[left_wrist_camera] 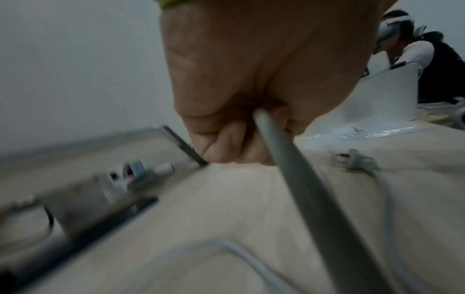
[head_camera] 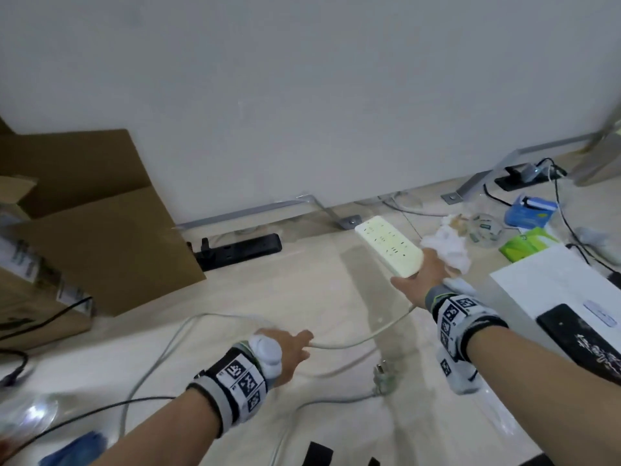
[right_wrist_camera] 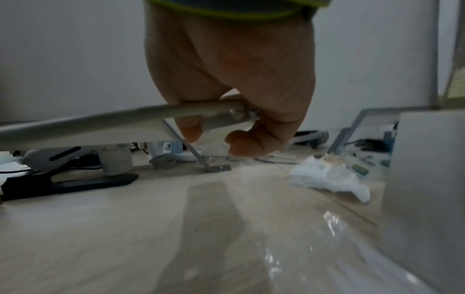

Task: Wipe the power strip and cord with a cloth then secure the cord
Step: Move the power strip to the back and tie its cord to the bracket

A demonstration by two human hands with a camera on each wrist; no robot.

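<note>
My right hand (head_camera: 415, 279) grips the near end of a cream power strip (head_camera: 389, 245) and holds it tilted above the floor, sockets up. In the right wrist view the fingers (right_wrist_camera: 191, 129) curl under the strip's end where the cord (right_wrist_camera: 113, 117) leaves it. The pale grey cord (head_camera: 353, 343) sags from the strip to my left hand (head_camera: 292, 348), which is closed round it; the left wrist view shows the cord (left_wrist_camera: 289, 159) coming out of the fist (left_wrist_camera: 239, 139). The cord loops on over the floor to its plug (head_camera: 383, 378). A crumpled white cloth (head_camera: 447, 245) lies on the floor beyond my right hand.
A black power strip (head_camera: 242, 250) lies by the wall. Cardboard boxes (head_camera: 100, 223) stand at the left. A white box (head_camera: 551, 284) with a dark phone-like slab (head_camera: 578, 334) is at the right, with green and blue packets (head_camera: 527, 243) behind. Metal desk legs (head_camera: 332, 210) run along the wall.
</note>
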